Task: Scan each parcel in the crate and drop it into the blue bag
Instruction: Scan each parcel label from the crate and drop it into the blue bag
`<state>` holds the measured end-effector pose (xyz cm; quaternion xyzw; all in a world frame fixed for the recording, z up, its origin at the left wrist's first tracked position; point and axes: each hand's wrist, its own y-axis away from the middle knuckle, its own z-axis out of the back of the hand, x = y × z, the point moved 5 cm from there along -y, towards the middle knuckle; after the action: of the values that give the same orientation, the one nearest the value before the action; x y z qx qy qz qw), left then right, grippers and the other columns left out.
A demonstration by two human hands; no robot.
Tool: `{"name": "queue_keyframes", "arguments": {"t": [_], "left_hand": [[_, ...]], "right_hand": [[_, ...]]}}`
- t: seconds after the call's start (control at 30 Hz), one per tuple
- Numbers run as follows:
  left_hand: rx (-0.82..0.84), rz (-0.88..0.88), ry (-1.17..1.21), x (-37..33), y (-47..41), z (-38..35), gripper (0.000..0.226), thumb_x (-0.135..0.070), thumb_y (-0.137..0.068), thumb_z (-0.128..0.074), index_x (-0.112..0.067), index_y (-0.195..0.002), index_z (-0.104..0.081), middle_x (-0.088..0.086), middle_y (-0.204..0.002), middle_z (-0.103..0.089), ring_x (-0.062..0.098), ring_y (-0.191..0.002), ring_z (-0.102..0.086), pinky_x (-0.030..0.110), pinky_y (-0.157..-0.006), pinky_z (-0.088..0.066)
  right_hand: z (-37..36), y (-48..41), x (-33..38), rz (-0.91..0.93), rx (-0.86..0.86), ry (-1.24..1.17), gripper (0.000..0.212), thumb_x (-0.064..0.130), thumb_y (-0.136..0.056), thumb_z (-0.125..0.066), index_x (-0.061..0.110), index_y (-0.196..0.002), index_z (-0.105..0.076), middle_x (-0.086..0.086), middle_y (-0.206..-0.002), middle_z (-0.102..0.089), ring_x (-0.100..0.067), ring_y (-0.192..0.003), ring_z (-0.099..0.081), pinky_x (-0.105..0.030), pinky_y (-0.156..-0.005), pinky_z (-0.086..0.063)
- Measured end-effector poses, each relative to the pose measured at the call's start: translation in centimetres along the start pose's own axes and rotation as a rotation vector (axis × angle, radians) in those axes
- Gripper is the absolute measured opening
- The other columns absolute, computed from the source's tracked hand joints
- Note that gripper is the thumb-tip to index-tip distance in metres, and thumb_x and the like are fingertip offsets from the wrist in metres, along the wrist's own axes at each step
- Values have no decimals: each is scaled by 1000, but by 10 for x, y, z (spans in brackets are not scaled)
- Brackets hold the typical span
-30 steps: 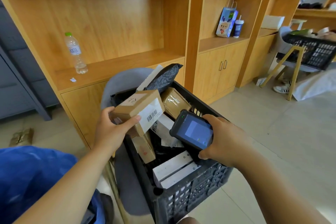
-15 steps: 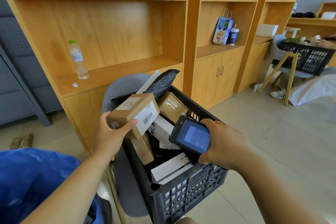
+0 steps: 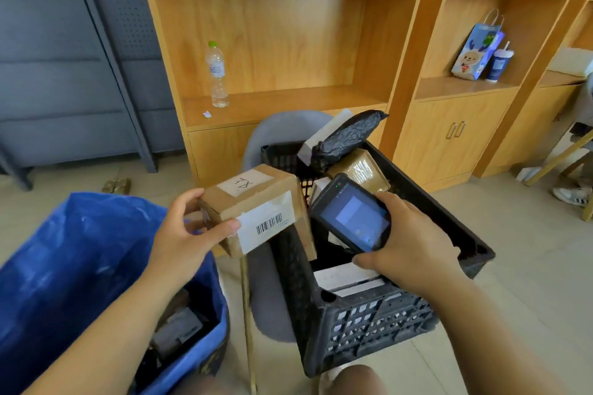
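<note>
The wooden shelving [image 3: 288, 42] fills the back and stays well clear of your work. To your left the blue bag [image 3: 64, 266] stands with its mouth open, and dark parcels already lie at the bottom. The black crate [image 3: 369, 327] sits on a grey chair [image 3: 282, 125], just beside the bag, and holds more parcels: a black plastic one [image 3: 346, 138] on top, a taped brown one [image 3: 362, 170] and white boxes [image 3: 346, 276] lower down.

Your left hand [image 3: 183, 234] grips the cardboard box [image 3: 256, 202] by its left end, thumb on the front and fingers curled over the top. It holds the box in the air over the crate's left rim, close to the bag's mouth. Your right hand [image 3: 414, 247] is wrapped round the scanner [image 3: 353, 218], with the screen facing you, just right of the box.

The barcode label [image 3: 269, 223] faces you, not the scanner's head. If the read is not confirmed, turn that face to the right, keep your thumb off the bars and check the screen. Then swing the box left: the path to the bag looks open. Release it over the middle of the mouth, because the near rim sags and the chair leg stands close beside it. Keep the scanner above the crate wall.
</note>
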<state>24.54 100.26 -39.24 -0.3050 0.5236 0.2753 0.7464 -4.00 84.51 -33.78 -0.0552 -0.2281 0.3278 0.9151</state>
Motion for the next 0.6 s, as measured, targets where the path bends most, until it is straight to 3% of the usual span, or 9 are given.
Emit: {"name": "queue_keyframes", "arguments": {"t": [0.17,0.27,0.33,0.43,0.5,0.6], "left_hand": [[-121,170,-29,56,32,75,82,-62,-39,-82,-44,-114,-54,-17,-111,-61,2,-86,-66,33,-72,-56],[-185,270,-192,91,45,111,87,-57,-53,-85,-33,-128,-49,-13,-120,-57,2,-93,-60,23,-67,-53],[-203,324,-321,112,48,128,87,-48,-68,-80,-20,-141,-40,-1,-137,-48,11,-107,-55,19,-77,-43],[-139,452,-412,140,52,136,82,-42,-82,-71,-12,-148,-31,12,-152,-30,28,-131,-40,33,-94,-37],[-62,483,-444,150,53,130,70,-45,-82,-70,-14,-139,-45,11,-145,-42,29,-125,-48,37,-98,-41],[66,485,-459,148,49,109,44,-47,-81,-70,-20,-115,-60,3,-124,-60,17,-105,-56,30,-82,-42]], "right_hand": [[-27,-10,40,84,67,-18,88,48,-52,-82,31,-125,-36,10,-94,-45,-15,-77,-47,-28,-55,-36],[-45,-13,59,106,112,-25,89,48,-49,-84,33,-123,-37,12,-93,-45,-14,-78,-46,-29,-57,-37],[-55,-14,68,119,142,-42,87,49,-48,-83,34,-120,-37,13,-93,-47,-13,-79,-48,-31,-58,-41],[-65,-13,76,135,175,-54,85,51,-46,-82,36,-117,-37,12,-97,-51,-13,-82,-51,-32,-61,-46],[-67,-12,76,141,174,-43,88,51,-47,-83,35,-120,-36,14,-98,-48,-10,-84,-48,-31,-61,-44],[-64,-11,70,126,164,-6,92,51,-48,-83,35,-124,-33,16,-96,-42,-9,-83,-45,-30,-61,-41]]}}
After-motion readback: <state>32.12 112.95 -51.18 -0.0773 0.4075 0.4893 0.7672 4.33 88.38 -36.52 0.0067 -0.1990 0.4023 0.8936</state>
